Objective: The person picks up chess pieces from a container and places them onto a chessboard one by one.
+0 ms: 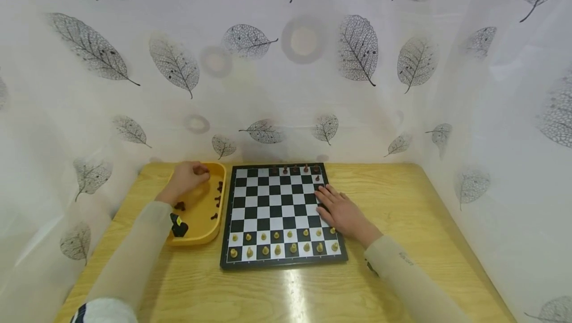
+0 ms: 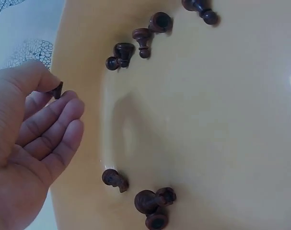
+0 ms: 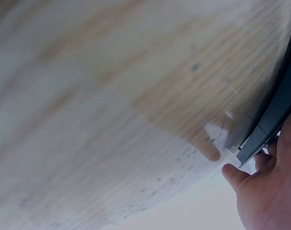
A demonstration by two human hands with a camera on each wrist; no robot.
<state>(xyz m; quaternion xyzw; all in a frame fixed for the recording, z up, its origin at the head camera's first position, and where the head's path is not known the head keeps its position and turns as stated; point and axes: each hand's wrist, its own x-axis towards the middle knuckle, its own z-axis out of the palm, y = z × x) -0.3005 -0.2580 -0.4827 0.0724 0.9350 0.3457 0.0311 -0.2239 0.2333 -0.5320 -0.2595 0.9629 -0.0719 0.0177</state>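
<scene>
– Where's the dark chess piece (image 2: 58,91), and how secure is it?

– It's pinched between thumb and fingertip of the left hand (image 2: 35,124), over the far part of the yellow tray (image 1: 202,240); the other fingers curve loosely. So little shows that I can't tell which piece it is

– What might spoil things?

– A slip, I'd say. With such a small hold, a roll of the thumb could drop it among the loose dark pieces (image 2: 142,40) in the tray, or over the wall

– And beyond the tray?

– The chessboard (image 1: 270,199) lies just beside it. Dark back-row pieces (image 1: 306,169) stand close together at its far right, one dark pawn (image 1: 317,178) before them; a low knuckle could tip several

– And the right hand (image 1: 344,213)?

– Fingers extended over the board's right edge, gripping nothing that I can see. A careless push could slide the board on the wooden table (image 1: 393,199) and topple the pale pieces (image 1: 293,248) in the two near rows
</scene>
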